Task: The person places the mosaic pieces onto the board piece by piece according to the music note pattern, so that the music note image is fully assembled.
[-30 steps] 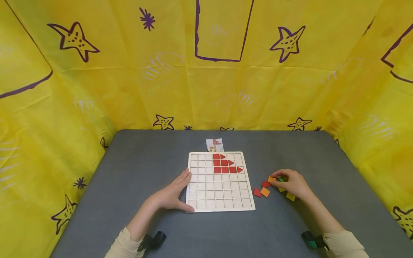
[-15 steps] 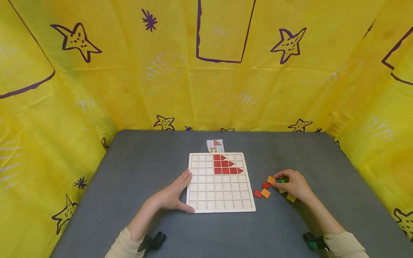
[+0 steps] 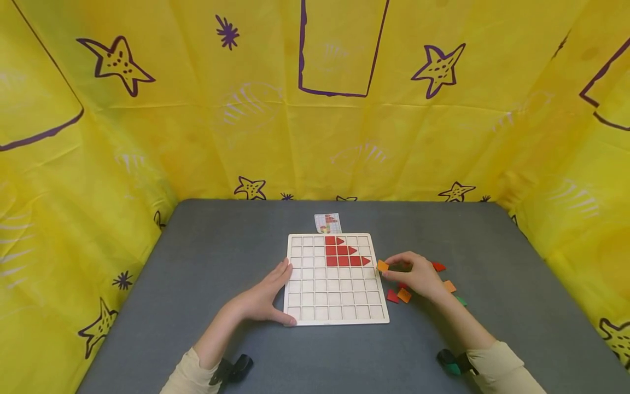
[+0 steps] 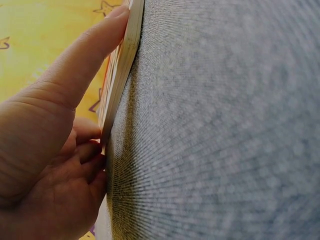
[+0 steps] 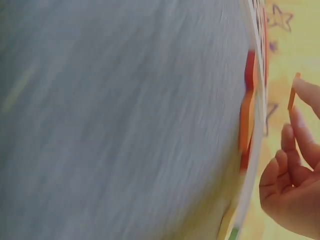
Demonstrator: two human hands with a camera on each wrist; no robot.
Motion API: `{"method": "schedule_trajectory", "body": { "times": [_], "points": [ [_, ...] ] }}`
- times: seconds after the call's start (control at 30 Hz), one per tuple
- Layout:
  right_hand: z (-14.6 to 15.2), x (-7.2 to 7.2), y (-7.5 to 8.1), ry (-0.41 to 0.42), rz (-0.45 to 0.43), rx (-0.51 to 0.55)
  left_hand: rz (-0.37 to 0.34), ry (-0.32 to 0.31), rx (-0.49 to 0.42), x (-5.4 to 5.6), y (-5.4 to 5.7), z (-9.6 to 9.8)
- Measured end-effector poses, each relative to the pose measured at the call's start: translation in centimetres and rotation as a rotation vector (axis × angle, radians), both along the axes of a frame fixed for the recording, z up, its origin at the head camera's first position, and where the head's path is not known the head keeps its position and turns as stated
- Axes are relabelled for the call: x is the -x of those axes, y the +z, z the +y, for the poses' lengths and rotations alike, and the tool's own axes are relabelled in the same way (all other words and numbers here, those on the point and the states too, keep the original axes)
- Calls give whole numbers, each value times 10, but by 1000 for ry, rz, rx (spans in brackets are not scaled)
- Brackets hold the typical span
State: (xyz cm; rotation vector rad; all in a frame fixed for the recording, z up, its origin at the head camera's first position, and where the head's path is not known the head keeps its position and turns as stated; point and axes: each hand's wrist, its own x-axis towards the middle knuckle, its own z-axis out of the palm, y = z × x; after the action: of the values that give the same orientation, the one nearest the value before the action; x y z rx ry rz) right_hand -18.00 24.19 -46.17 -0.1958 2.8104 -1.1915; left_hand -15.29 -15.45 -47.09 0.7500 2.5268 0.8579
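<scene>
A white wooden grid board (image 3: 327,293) lies on the table. Red squares and red pointed tiles (image 3: 343,250) form three rows in its upper right. My left hand (image 3: 263,295) rests against the board's left edge, thumb on the near-left corner; in the left wrist view the thumb stretches straight along the board (image 4: 120,75). Between thumb and fingertips, my right hand (image 3: 418,273) pinches an orange square tile (image 3: 382,266) near the board's right edge. The right wrist view shows this tile (image 5: 294,92) edge-on, lifted off the table.
Loose tiles lie around the right hand: a red one (image 3: 392,296), an orange square (image 3: 404,295), another orange square (image 3: 450,286), a red piece (image 3: 438,266) and a green one (image 3: 461,301). A small printed pattern card (image 3: 327,223) sits behind the board. Yellow cloth (image 3: 315,148) surrounds the grey table.
The right hand has lifted an orange square tile from the loose pieces and moved it left to the board's right edge. The left hand keeps its place.
</scene>
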Motion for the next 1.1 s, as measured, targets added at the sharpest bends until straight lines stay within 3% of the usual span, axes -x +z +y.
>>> {"method": "schedule_trajectory", "body": {
  "times": [0.33, 0.63, 0.83, 1.1],
  "points": [
    [-56, 15, -5, 155, 21, 49, -1, 2, 2, 0, -1, -1],
    [-89, 22, -10, 302, 123, -18, -1, 7, 10, -1, -2, 0],
    [-98, 24, -12, 328, 180, -80, -7, 8, 14, -2, -1, 1],
    [-105, 24, -11, 336, 170, -73, -2, 4, 12, -1, -1, 0]
  ]
}}
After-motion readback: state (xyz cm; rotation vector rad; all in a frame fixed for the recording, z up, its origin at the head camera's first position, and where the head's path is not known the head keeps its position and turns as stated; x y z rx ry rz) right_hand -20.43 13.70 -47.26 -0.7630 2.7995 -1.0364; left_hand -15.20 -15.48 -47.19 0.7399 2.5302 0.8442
